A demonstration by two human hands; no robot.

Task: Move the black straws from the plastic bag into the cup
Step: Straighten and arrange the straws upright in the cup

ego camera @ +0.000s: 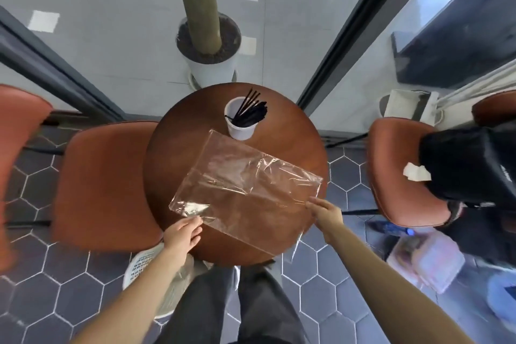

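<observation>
A white cup stands at the far side of the round wooden table, with several black straws leaning out of it to the right. A clear plastic bag lies flat across the table; no straws show inside it. My left hand pinches the bag's near left edge. At the bag's right edge, my right hand touches the plastic with its fingertips; whether it grips I cannot tell.
Orange chairs stand left and right of the table; a black bag rests on the right one. A white potted trunk stands behind the table. A white basket sits on the floor by my left leg.
</observation>
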